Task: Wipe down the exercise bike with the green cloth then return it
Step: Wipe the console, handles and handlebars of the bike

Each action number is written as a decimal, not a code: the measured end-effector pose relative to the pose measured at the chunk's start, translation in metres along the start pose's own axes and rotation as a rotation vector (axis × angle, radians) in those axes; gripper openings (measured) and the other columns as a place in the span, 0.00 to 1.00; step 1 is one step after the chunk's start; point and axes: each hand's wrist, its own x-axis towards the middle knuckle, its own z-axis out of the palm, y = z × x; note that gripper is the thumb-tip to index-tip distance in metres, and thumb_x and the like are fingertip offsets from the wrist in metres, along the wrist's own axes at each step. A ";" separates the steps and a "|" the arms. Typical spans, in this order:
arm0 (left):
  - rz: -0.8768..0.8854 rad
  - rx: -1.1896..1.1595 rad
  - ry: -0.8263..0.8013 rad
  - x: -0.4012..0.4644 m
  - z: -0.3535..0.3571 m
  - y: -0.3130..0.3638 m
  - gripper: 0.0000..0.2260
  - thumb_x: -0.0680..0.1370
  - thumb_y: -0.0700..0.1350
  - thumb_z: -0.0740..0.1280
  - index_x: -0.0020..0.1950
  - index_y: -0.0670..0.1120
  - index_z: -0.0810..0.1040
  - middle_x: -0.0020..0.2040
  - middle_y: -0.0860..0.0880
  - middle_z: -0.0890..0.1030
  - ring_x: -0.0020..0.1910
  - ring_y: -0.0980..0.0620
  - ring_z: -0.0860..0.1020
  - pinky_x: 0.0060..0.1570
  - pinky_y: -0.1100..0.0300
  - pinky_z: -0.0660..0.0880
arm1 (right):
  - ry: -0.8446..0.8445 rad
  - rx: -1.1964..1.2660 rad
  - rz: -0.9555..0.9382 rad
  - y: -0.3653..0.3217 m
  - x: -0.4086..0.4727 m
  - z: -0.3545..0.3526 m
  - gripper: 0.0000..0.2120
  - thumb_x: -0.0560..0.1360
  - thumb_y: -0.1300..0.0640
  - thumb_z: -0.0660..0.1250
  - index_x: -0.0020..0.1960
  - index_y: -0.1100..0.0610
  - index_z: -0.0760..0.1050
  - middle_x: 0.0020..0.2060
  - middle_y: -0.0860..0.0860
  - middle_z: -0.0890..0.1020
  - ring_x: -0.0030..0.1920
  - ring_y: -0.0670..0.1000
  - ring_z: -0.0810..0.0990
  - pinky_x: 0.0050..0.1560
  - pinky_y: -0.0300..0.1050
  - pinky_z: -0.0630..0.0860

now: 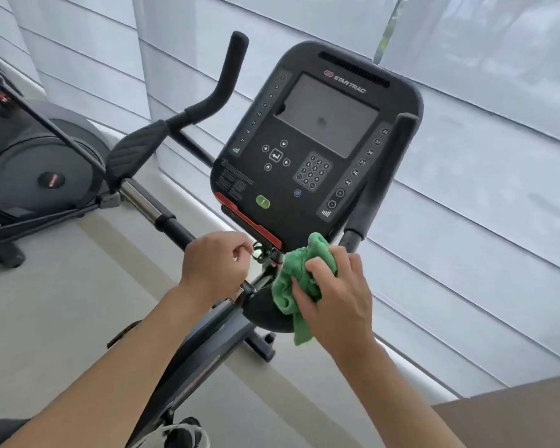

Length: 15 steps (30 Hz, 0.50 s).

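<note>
- Green cloth (299, 286) is bunched up and gripped by the right hand (332, 297), whose fingers are curled over it; it is pressed against the exercise bike (207, 344) just below the console (317, 143), and one loose end is left hanging down.
- The left hand (212, 265) is seen beside the cloth, at the bar under the console's red lower edge; its fingers are curled, but whether anything is pinched between them cannot be told.
- The console is marked STAR TRAC; a dark screen, a number keypad and a green button are shown on its face.
- A black handlebar (222, 82) is raised to the left of the console, and a second grip (385, 176) is stood at its right.
- An elliptical trainer (39, 169) is placed well apart on the left, on the pale floor (62, 302).
- Pale window blinds (482, 156) are hung behind the bike.
- A shoe (183, 433) is glimpsed at the bottom edge.
</note>
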 end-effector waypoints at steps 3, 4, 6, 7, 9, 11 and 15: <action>0.042 0.014 -0.007 0.001 0.002 -0.004 0.09 0.76 0.45 0.63 0.42 0.52 0.82 0.36 0.56 0.81 0.36 0.53 0.77 0.38 0.55 0.78 | 0.027 -0.017 0.155 0.013 0.029 0.003 0.11 0.71 0.52 0.77 0.45 0.53 0.75 0.50 0.47 0.75 0.49 0.54 0.72 0.36 0.46 0.75; 0.051 0.019 -0.004 0.001 0.003 -0.005 0.09 0.76 0.45 0.63 0.41 0.52 0.82 0.35 0.55 0.81 0.36 0.52 0.77 0.37 0.56 0.78 | 0.034 -0.016 0.233 0.017 0.039 0.004 0.11 0.71 0.51 0.76 0.45 0.52 0.75 0.50 0.46 0.74 0.50 0.54 0.72 0.37 0.46 0.76; 0.068 0.032 -0.001 0.001 0.004 -0.007 0.10 0.76 0.45 0.62 0.41 0.51 0.82 0.35 0.54 0.80 0.35 0.52 0.76 0.36 0.58 0.75 | 0.031 -0.041 0.363 0.022 0.056 0.006 0.10 0.73 0.49 0.74 0.46 0.50 0.74 0.50 0.45 0.72 0.51 0.52 0.70 0.40 0.49 0.78; 0.076 0.042 -0.003 0.001 0.005 -0.008 0.10 0.77 0.45 0.62 0.41 0.51 0.82 0.35 0.54 0.80 0.35 0.52 0.76 0.35 0.59 0.74 | 0.016 -0.079 0.380 0.021 0.061 0.007 0.09 0.73 0.49 0.73 0.46 0.50 0.74 0.50 0.45 0.72 0.51 0.52 0.70 0.40 0.50 0.78; 0.086 0.053 -0.006 0.002 0.007 -0.011 0.10 0.77 0.46 0.62 0.41 0.51 0.81 0.34 0.54 0.80 0.35 0.52 0.75 0.36 0.59 0.74 | -0.021 -0.144 0.366 0.014 0.061 0.009 0.09 0.72 0.48 0.72 0.46 0.49 0.73 0.48 0.45 0.71 0.50 0.52 0.69 0.39 0.49 0.77; 0.082 0.055 -0.006 0.003 0.008 -0.013 0.10 0.77 0.46 0.61 0.40 0.51 0.80 0.34 0.53 0.79 0.34 0.52 0.74 0.35 0.59 0.72 | -0.031 -0.148 0.359 -0.002 0.051 0.007 0.09 0.71 0.48 0.72 0.45 0.49 0.73 0.47 0.44 0.70 0.49 0.52 0.69 0.36 0.46 0.75; 0.101 0.047 0.001 0.003 0.009 -0.014 0.10 0.76 0.45 0.61 0.38 0.51 0.79 0.31 0.53 0.77 0.33 0.51 0.73 0.34 0.59 0.67 | -0.001 -0.104 0.303 -0.045 0.009 -0.001 0.10 0.68 0.48 0.70 0.41 0.51 0.71 0.47 0.43 0.73 0.45 0.51 0.69 0.33 0.44 0.70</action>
